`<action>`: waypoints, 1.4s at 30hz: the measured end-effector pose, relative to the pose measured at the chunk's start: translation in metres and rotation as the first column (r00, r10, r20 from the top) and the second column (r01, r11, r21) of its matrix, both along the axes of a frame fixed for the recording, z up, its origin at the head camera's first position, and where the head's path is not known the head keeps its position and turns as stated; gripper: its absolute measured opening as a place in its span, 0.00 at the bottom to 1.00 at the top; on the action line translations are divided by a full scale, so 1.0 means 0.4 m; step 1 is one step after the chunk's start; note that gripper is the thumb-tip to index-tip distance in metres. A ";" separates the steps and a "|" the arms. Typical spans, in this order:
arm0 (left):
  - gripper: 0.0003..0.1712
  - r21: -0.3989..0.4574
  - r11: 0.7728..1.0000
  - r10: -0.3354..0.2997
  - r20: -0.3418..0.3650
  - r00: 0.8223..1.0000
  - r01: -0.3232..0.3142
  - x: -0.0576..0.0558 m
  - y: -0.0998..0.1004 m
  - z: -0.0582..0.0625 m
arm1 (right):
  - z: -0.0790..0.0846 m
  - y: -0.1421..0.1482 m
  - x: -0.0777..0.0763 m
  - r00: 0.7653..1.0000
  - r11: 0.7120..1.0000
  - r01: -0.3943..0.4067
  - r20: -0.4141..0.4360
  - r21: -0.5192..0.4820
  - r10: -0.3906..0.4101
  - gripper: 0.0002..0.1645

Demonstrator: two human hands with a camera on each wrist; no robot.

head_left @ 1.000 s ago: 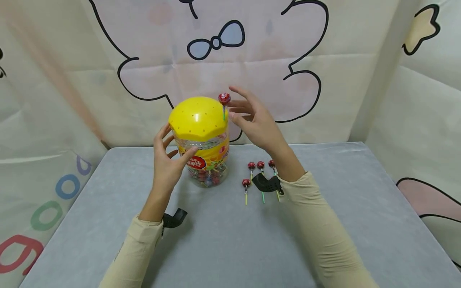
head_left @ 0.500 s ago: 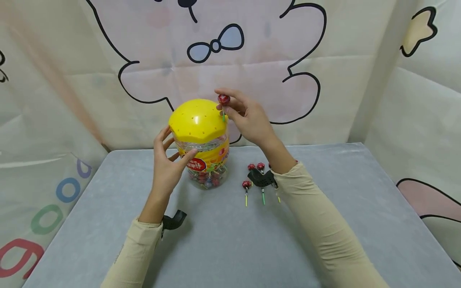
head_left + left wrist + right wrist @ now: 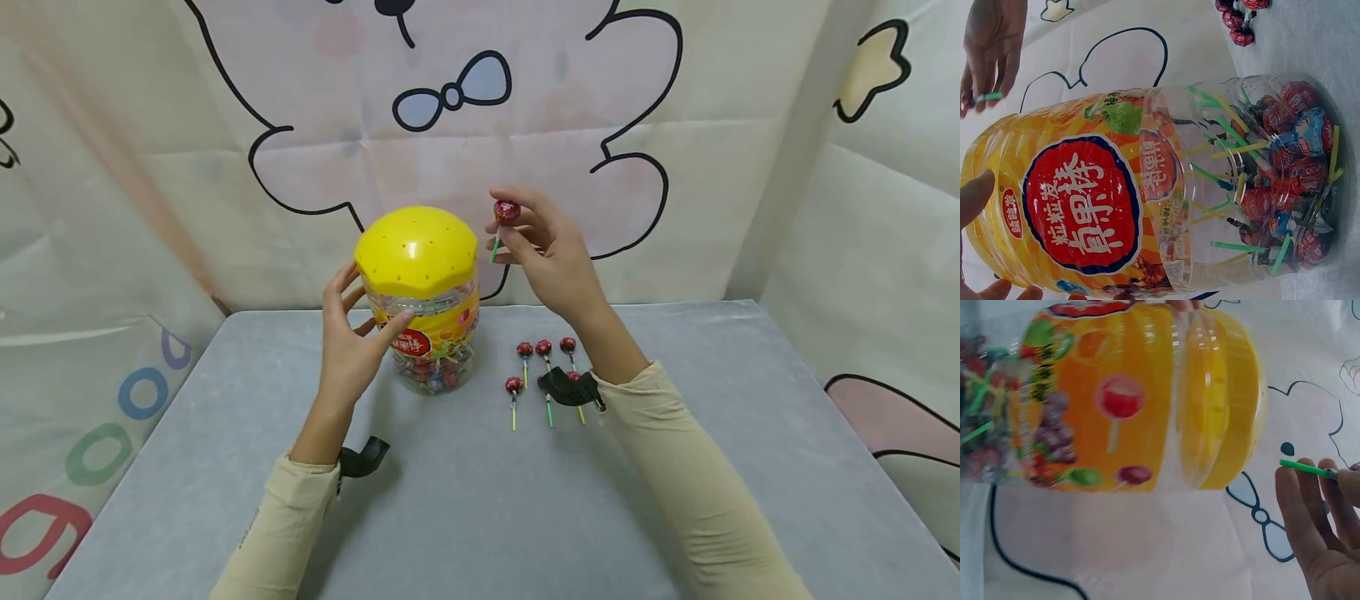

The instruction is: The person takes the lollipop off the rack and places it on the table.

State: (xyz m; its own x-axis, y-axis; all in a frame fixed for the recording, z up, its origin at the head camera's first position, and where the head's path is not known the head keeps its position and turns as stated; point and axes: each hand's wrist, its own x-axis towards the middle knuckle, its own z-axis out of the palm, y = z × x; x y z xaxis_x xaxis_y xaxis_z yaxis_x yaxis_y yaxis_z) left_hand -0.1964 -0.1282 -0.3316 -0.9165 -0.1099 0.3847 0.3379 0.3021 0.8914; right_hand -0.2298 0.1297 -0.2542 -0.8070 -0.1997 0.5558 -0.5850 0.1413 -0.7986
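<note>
A clear plastic candy jar (image 3: 450, 327) with a yellow dotted lid (image 3: 416, 254) stands upright at the back of the table. My left hand (image 3: 351, 354) holds its left side, thumb across the front and fingers behind. Just right of the lid, in the air, my right hand (image 3: 555, 262) pinches a red-wrapped lollipop (image 3: 507, 210) whose green stick (image 3: 1302, 467) points downward. In the left wrist view, many wrapped lollipops (image 3: 1291, 169) with green and yellow sticks fill the jar's lower part.
Several red lollipops (image 3: 513, 385) lie in two rows on the grey-covered table (image 3: 480, 517), right of the jar, partly hidden by the right wrist's black camera mount (image 3: 566, 387). A cartoon-printed curtain (image 3: 525, 158) hangs behind the table.
The lollipop stood upright at the lid's right edge with my right hand beside it. That hand pinched it and moved it right, off the lid. My left hand stayed on the jar.
</note>
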 end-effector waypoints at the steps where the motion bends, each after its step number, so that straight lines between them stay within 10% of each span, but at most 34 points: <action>1: 0.50 0.001 1.000 0.000 -0.002 1.000 0.000 0.000 0.000 0.000 | -0.008 0.007 0.005 1.000 1.000 0.002 0.006 -0.008 -0.002 0.25; 12: 0.50 0.006 1.000 -0.005 -0.014 1.000 0.005 0.000 0.004 -0.002 | -0.082 0.104 0.080 0.995 0.997 0.059 0.082 -0.054 -0.054 0.25; 21: 0.50 0.007 1.000 -0.009 0.001 1.000 0.009 -0.001 0.007 -0.002 | -0.137 0.168 0.117 0.990 0.991 0.054 0.124 0.120 -0.069 0.27; 42: 0.50 0.006 1.000 -0.010 0.019 1.000 0.009 0.004 0.006 0.006 | -0.201 0.339 0.116 0.904 0.924 0.038 0.381 0.380 -0.194 0.25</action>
State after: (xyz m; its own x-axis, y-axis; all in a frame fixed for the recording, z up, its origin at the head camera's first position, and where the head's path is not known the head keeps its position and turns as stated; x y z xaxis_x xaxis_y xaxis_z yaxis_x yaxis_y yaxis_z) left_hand -0.1948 -0.1260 -0.3292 -0.9246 -0.1033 0.3666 0.3237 0.2939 0.8993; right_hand -0.1836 0.2654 -0.3347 -0.9737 -0.2112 0.0856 -0.1839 0.5068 -0.8422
